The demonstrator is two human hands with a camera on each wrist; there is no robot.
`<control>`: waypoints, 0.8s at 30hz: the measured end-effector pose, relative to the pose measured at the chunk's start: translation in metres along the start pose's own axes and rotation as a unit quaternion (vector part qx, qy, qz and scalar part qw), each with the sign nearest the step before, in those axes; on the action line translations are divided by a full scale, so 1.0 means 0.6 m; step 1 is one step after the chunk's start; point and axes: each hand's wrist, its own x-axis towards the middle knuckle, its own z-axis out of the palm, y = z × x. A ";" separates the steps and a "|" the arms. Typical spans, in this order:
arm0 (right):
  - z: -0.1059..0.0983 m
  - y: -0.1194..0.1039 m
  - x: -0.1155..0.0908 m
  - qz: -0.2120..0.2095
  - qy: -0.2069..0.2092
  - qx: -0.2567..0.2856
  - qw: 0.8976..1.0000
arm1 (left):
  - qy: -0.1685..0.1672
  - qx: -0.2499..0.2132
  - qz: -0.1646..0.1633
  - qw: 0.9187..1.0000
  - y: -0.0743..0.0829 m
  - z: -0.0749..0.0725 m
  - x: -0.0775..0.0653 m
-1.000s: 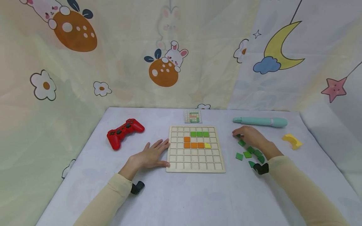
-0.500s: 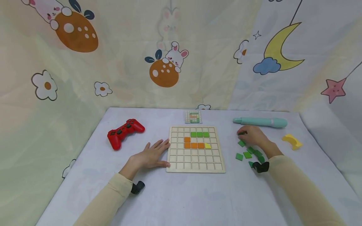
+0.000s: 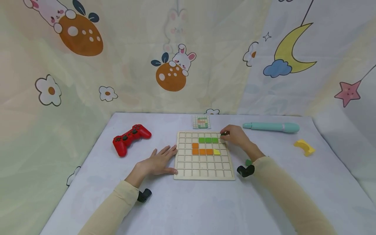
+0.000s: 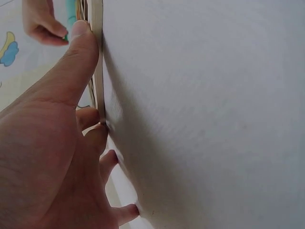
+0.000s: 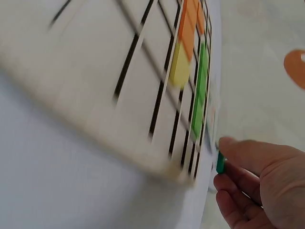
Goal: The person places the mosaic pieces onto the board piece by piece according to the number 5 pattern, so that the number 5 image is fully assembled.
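Observation:
A wooden grid board (image 3: 203, 165) lies flat on the white table. In its cells sit a row of green tiles (image 3: 208, 140), several orange tiles (image 3: 202, 151) and one yellow tile (image 3: 216, 152). Fingers spread, my left hand (image 3: 155, 164) rests against the board's left edge, thumb at the near corner. My right hand (image 3: 238, 136) is over the board's far right corner. Between thumb and fingers it pinches a dark green tile (image 5: 220, 163), seen edge-on in the right wrist view. One loose green tile (image 3: 248, 162) shows beside the right sleeve, which covers the other loose pieces.
A small pattern card (image 3: 201, 122) lies behind the board. The red game controller (image 3: 131, 139) is at left. At right are a teal pen-shaped object (image 3: 271, 127) and a yellow arch-shaped piece (image 3: 304, 147). Printed cloth (image 3: 217, 88) hangs along the table's back.
My right hand has picked up a green tile from the loose pieces and carried it left to the board's far right corner. My left hand stays at the board's edge.

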 end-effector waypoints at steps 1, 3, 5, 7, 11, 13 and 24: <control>0.006 -0.011 0.004 -0.002 -0.001 0.002 1.000 | -0.001 0.000 -0.002 1.000 0.000 0.000 -0.001; 0.016 -0.031 0.009 -0.021 -0.004 0.006 1.000 | -0.003 -0.002 -0.005 1.000 -0.001 -0.001 -0.002; 0.024 -0.047 0.013 -0.036 -0.006 0.008 0.999 | -0.004 -0.006 -0.004 1.000 -0.001 -0.001 -0.004; 0.029 -0.060 0.016 -0.046 -0.007 0.009 0.999 | -0.004 -0.009 -0.003 1.000 0.000 -0.002 -0.005; 0.028 -0.070 0.017 -0.045 -0.010 0.004 0.999 | -0.002 -0.008 0.004 1.000 0.002 -0.003 -0.003; 0.025 -0.068 0.017 -0.039 -0.018 -0.004 0.999 | -0.001 -0.002 0.006 1.000 0.002 -0.003 -0.002; 0.032 -0.046 0.024 -0.002 -0.062 -0.022 0.998 | 0.000 -0.002 0.014 1.000 -0.001 -0.006 -0.005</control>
